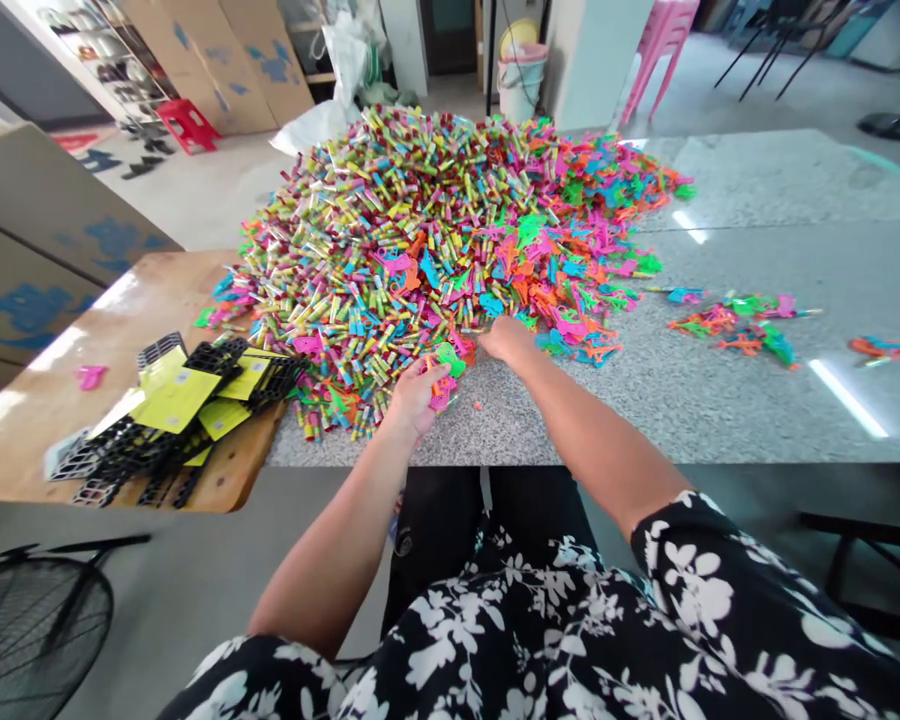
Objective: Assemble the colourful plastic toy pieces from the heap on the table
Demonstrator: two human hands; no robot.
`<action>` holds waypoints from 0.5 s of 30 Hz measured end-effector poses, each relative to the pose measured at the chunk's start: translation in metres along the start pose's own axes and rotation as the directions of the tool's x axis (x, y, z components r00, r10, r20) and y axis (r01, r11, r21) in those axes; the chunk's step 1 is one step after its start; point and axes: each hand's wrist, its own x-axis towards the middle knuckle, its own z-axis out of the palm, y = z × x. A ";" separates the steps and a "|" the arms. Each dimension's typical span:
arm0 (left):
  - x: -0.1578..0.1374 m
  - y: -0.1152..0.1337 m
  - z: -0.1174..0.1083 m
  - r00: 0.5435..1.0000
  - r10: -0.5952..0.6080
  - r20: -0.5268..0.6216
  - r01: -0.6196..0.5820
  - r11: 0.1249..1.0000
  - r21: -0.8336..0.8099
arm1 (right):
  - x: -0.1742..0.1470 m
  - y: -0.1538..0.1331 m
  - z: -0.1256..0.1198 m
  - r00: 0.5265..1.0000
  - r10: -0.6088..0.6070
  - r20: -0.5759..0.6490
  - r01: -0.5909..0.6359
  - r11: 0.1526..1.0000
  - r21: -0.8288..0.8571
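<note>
My left hand pinched green and pink plastic pieces; just right, my right hand met the near edge of the jumbled tube pile, its fingers too hidden to tell.

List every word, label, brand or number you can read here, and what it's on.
No text is readable.
Yellow cards: pale printed patches, too small to read.
Striped tubes: wrappers too small to read.
Cardboard box at left: blue markings, too blurred to read.
Plastic pieces in the left hand: no lettering discernible.
</note>
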 end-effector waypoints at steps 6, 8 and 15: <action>0.000 0.001 0.010 0.996 0.085 -0.003 -0.085 0.996 -0.023 | -0.072 0.007 0.006 0.994 -0.051 0.093 -0.033 0.684 0.729; -0.002 0.001 0.015 0.996 0.084 0.020 -0.084 0.996 -0.014 | -0.088 0.007 0.007 0.994 -0.094 0.063 0.009 0.618 0.786; -0.006 -0.001 0.025 0.990 0.096 0.104 -0.097 0.995 0.007 | -0.092 0.011 0.002 0.994 -0.113 -0.009 0.074 0.588 0.805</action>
